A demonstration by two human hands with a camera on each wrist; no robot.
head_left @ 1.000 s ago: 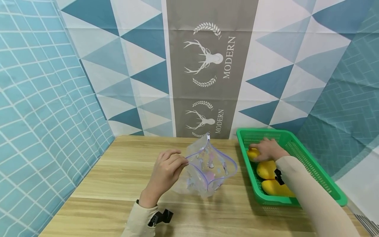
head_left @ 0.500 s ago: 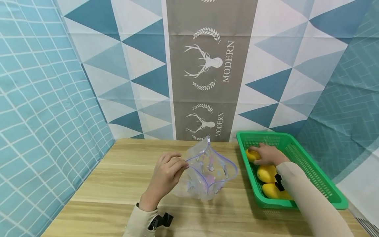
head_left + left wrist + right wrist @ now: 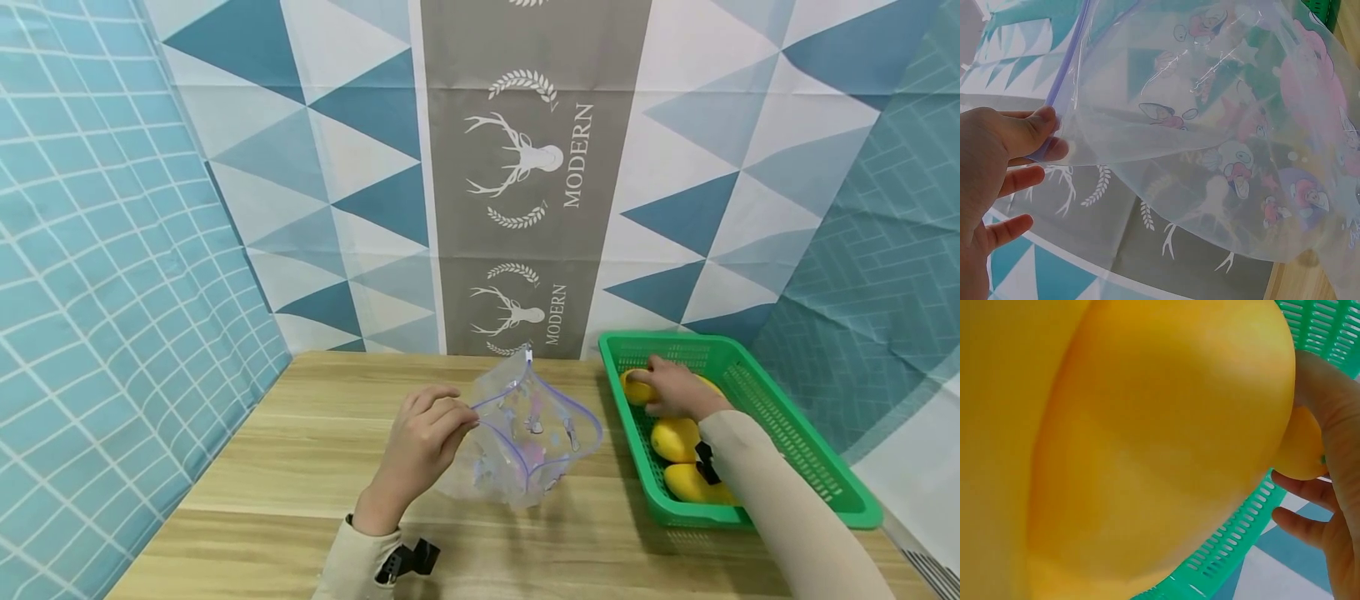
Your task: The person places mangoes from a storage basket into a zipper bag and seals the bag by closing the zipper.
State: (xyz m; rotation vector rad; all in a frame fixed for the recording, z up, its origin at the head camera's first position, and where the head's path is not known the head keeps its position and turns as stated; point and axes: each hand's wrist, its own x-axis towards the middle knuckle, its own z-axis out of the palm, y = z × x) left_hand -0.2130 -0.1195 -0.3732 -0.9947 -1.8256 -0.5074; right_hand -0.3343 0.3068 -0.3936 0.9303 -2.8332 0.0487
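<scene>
My left hand [image 3: 427,437] pinches the rim of a clear zip bag [image 3: 1179,140] between thumb and fingers. The bag has a purple zip edge and printed cartoon figures, and its mouth gapes toward the right in the head view. Inside the green basket [image 3: 806,437], my right hand [image 3: 675,390] grips a small yellow-orange fruit [image 3: 1300,447] with a green stem spot, thumb on one side and fingers on the other. A lemon-like yellow fruit [image 3: 675,439] and a longer yellow fruit [image 3: 697,483] lie nearer me, the latter partly behind the sleeve.
The wooden table [image 3: 300,467] carries the bag in the middle and the basket at the right. Behind them rises a patterned wall covering [image 3: 375,208], with blue tile-pattern cloth [image 3: 112,292] on the left. Another yellow fruit [image 3: 708,385] shows behind the right hand.
My right hand has closed round the small fruit at the basket's far left and shifted it very slightly. The left hand keeps its pinch on the bag; the head view has tilted up a little.
</scene>
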